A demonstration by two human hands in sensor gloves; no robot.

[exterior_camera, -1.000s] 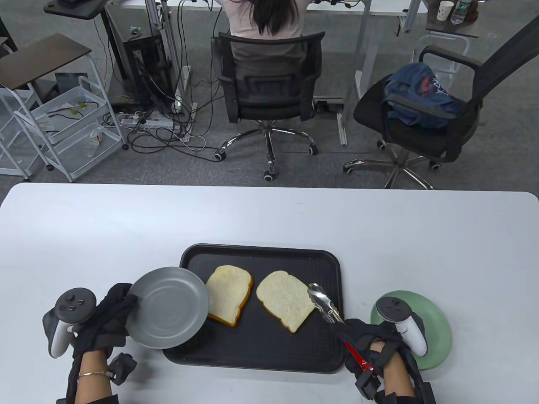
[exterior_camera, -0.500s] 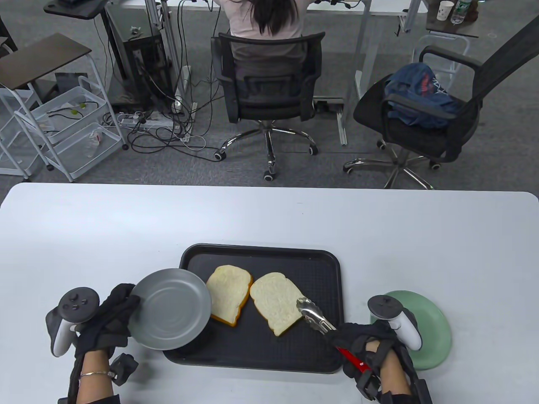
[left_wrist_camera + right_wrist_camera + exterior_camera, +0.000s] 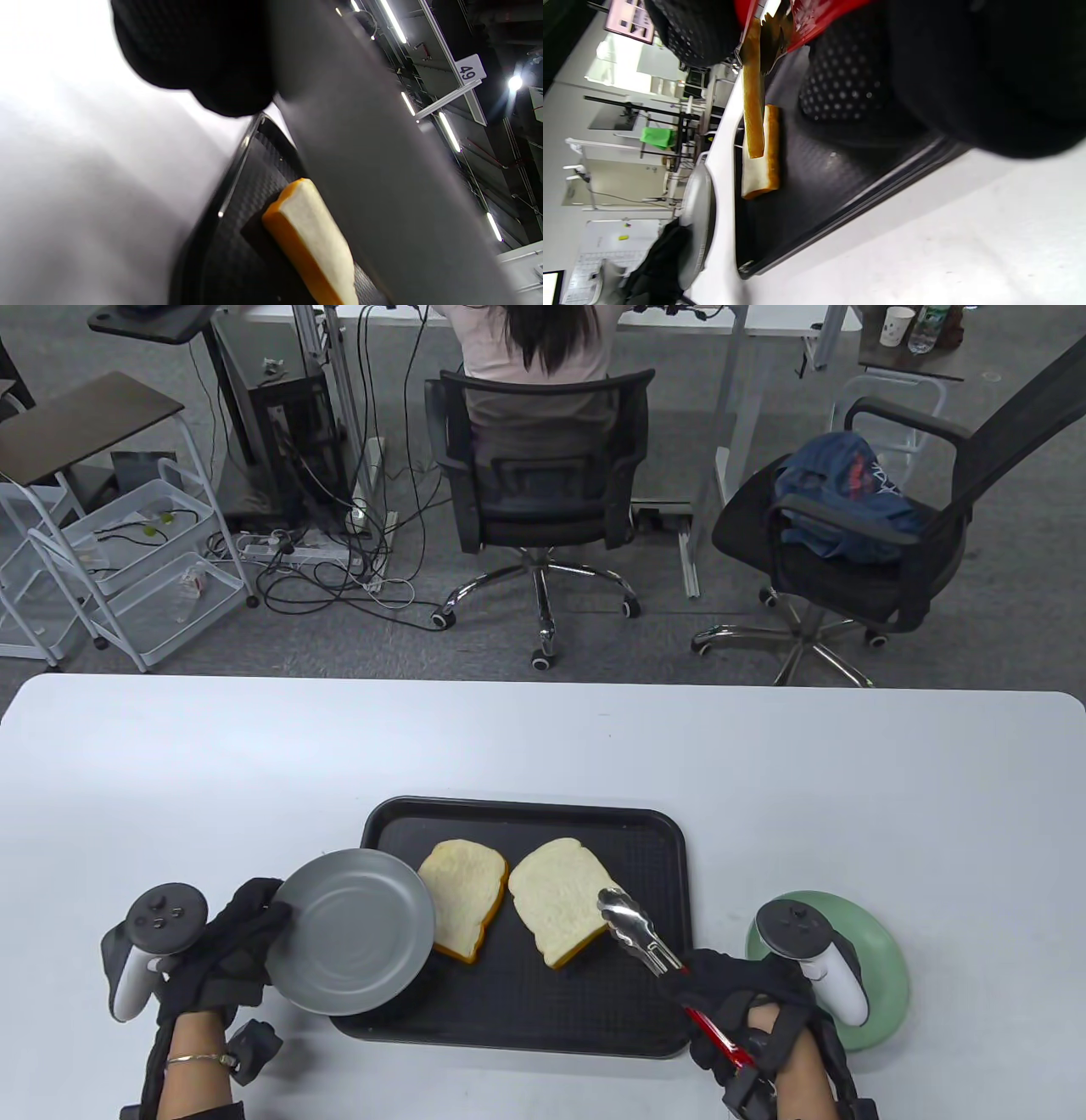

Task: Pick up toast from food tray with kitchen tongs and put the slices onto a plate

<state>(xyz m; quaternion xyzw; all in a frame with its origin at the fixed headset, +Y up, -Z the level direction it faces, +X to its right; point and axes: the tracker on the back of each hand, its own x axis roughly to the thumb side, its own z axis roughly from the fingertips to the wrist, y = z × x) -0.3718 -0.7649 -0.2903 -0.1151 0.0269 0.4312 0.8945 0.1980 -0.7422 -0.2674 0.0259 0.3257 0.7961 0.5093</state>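
My left hand (image 3: 254,929) grips the rim of a grey metal plate (image 3: 352,933) and holds it tilted above the left edge of the black food tray (image 3: 526,811). My right hand (image 3: 725,984) grips red-handled steel tongs (image 3: 635,926). The tongs pinch the right toast slice (image 3: 556,895) at its near corner. In the right wrist view this slice (image 3: 753,106) hangs lifted off the tray (image 3: 818,190). The left toast slice (image 3: 462,895) lies flat on the tray, its near edge under the plate. From the left wrist, that slice (image 3: 309,245) shows beneath the plate's underside (image 3: 382,169).
A green plate (image 3: 887,963) sits on the white table to the right of the tray, partly under my right hand's tracker. Beyond the table's far edge are two office chairs, one with a person seated facing away.
The tongs closed on the right slice, raised it and carried it left toward the other slice. The grey plate drifted slightly right, further over the tray.
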